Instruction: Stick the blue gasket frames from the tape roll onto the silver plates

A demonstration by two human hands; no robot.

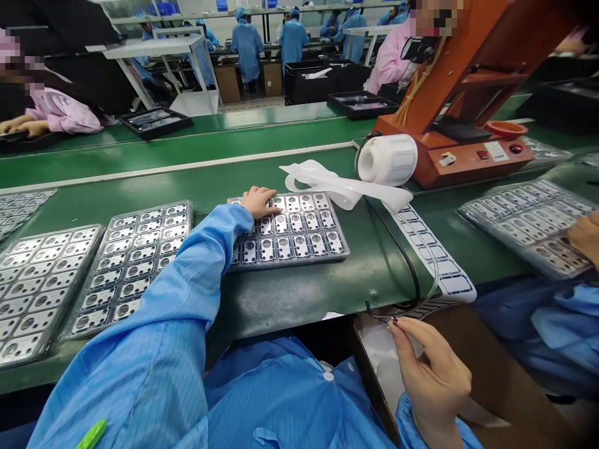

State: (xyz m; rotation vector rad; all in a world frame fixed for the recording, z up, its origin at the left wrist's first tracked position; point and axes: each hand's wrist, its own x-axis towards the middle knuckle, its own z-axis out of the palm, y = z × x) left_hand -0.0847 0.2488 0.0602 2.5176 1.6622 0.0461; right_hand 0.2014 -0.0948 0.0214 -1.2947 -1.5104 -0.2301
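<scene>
Head view takes in a green conveyor belt [290, 293] carrying metal-parts blister trays, with a white label strip [423, 246] running across it from a white roll [386, 160]. My left hand [259, 202] rests open, fingers lying on the middle tray [290, 234]. My right hand [433, 368] is over a cardboard box [491, 368], thumb and forefinger [393, 325] pinching a thin dark strip [379, 315].

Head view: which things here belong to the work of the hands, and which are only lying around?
Belonging to the work:
left hand, on the tray of metal plates
right hand, pinching a thin dark strip

Lying around:
white roll
second tray
orange machine
cardboard box
</scene>
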